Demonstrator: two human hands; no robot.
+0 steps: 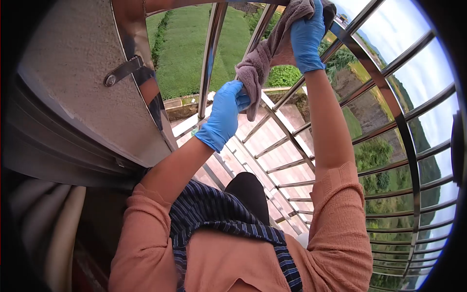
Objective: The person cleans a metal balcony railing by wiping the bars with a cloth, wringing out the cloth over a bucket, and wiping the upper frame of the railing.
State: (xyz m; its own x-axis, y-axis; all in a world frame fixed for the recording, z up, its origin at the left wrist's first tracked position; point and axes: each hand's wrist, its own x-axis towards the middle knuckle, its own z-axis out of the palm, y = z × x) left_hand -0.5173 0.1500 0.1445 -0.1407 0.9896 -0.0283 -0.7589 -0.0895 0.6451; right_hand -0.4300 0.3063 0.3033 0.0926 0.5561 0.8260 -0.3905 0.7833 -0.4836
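Note:
A grey-brown cloth (258, 65) hangs twisted against the shiny metal bars (212, 56) of a window cage. My left hand (224, 112), in a blue glove, has its fingers closed on the lower end of the cloth. Higher up and to the right, my right hand (307, 43), also gloved in blue, grips the cloth near the top bars. Folds of the cloth and the glove hide part of the right fingers and the bar behind them.
On the left stands a rough wall (78, 58) with a bolted metal bracket (122, 70). Curved bars (408, 160) run down the right side. Beyond the cage lie a green field (187, 44) and a paved area (289, 155) below.

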